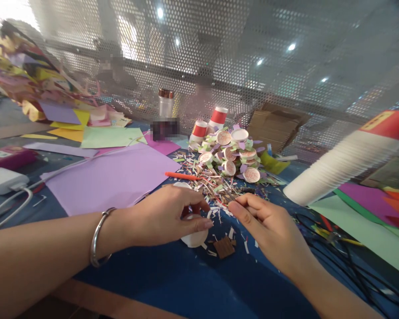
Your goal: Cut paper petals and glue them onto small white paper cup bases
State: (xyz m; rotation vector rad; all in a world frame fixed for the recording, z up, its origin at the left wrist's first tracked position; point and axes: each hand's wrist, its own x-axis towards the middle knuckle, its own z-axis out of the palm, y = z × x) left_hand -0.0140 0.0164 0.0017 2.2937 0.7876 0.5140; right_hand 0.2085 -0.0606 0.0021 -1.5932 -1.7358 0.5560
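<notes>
My left hand, with a silver bangle at the wrist, curls its fingers and thumb around a small white paper cup piece low over the table. Most of that piece is hidden under the hand. To the right, my right hand pinches a thin, dark metal tool; its kind cannot be made out. Between and beyond the hands lie paper scraps and an orange pen-like stick. A brown cardboard piece rests just in front of them.
Behind the scraps is a heap of cut cup bottoms with paper strips. A tall stack of paper cups leans at right, near black cables. Purple paper and a white charger lie left. A perforated metal screen stands behind.
</notes>
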